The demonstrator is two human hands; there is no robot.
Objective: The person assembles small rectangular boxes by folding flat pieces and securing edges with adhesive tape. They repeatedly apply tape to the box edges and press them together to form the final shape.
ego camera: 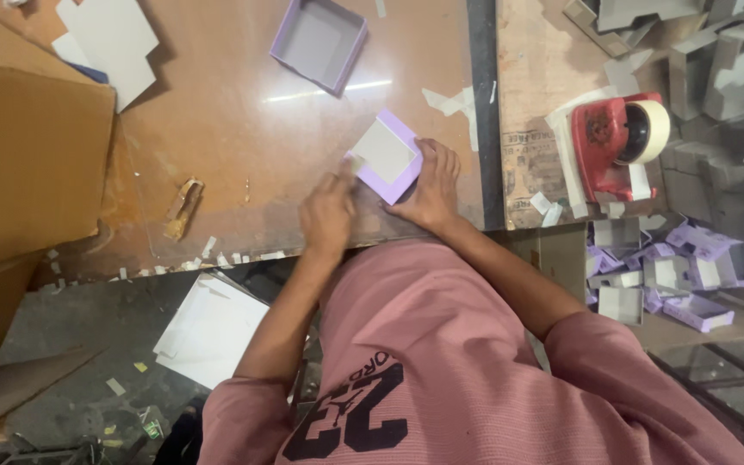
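A small purple box (385,155) with a grey square face lies tilted like a diamond on the brown table (243,146), near its front edge. My left hand (326,215) presses its fingertips against the box's lower left corner. My right hand (432,185) wraps around the box's right side, fingers along the purple edge. Both hands hold the box down on the tabletop. My pink shirt fills the lower part of the view.
An open purple tray-like box (319,41) sits further back. A large brown carton (27,155) stands at the left, with grey card sheets (114,39) behind it. A red tape dispenser (617,142) is right, near grey boxes (716,69) and purple boxes (682,275). White sheets (213,327) lie on the floor.
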